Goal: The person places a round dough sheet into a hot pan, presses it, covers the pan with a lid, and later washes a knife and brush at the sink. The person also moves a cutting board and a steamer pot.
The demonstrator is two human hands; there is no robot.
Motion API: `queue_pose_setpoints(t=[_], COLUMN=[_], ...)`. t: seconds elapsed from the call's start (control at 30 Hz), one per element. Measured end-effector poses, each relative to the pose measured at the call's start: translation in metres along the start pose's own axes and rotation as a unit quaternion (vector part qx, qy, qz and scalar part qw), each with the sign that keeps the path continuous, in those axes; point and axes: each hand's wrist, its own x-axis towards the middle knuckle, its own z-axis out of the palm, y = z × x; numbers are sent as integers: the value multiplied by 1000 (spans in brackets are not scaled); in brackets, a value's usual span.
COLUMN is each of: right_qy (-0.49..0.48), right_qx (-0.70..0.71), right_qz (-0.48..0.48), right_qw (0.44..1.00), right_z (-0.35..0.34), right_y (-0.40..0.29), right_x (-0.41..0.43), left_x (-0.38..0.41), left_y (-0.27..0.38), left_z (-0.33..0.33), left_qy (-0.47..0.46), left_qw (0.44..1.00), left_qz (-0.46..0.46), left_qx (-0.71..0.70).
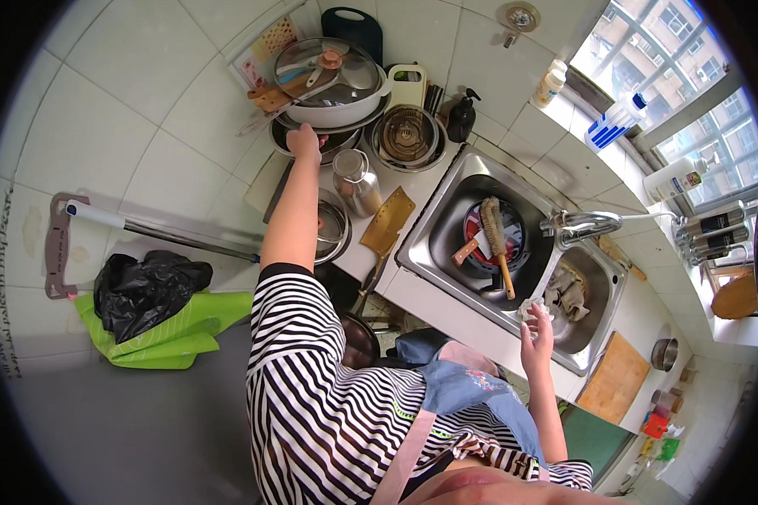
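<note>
My left hand [304,144] reaches out at the upper left, its fingers curled at the rim of a dark pan [367,121]. On that pan rests a white pot [338,115] with a glass lid [328,72] and several utensils lying across it. Under them a metal basin [281,142] is partly hidden by my hand. Over the divider of the steel double sink [442,173], my right hand [539,338] has a crumpled white wad [530,308] at its fingertips. In the large bowl lie a brush [494,233], a wooden-handled tool [465,251] and a round dark vessel [519,218].
A glass jar [359,183], lidded bowls [410,136] and a gold-coloured spatula [388,221] crowd the left counter. A faucet [581,224] arches over the sink. Grey cloth [565,290] lies in the small bowl. A wooden board [614,377] lies on the right. Bottles [613,123] line the window ledge.
</note>
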Motion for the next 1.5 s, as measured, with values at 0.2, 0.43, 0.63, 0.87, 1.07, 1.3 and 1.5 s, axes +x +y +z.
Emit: queue_pose_setpoints(t=[0.2, 0.43, 0.63, 0.87, 1.07, 1.3, 1.5], right_qy=[-30, -34, -77, -250, -333, -318, -265], right_qx=[3, 10, 134, 442, 580, 678, 648], right_qz=[-26, -66, -67, -38, 30, 73, 92], right_qw=[999, 997, 986, 861, 743, 658, 708], right_z=[10, 10, 15, 30, 34, 12, -55], right_y=[-6, -22, -48, -130, -162, -120, -73], right_x=[9, 20, 39, 82, 88, 33, -37], left_x=[-3, -32, -75, -151, -236, -264, -248], left_y=[24, 74, 125, 163, 143, 81, -6], left_z=[-10, -30, -62, -115, -135, -145, -158], left_qy=[-18, -52, -73, -104, -291, -218, -200], left_qw=[999, 994, 993, 988, 956, 964, 917], left_qz=[4, 16, 40, 68, 18, -70, -191], left_qx=[-39, -97, -86, -88, -14, 133, 289])
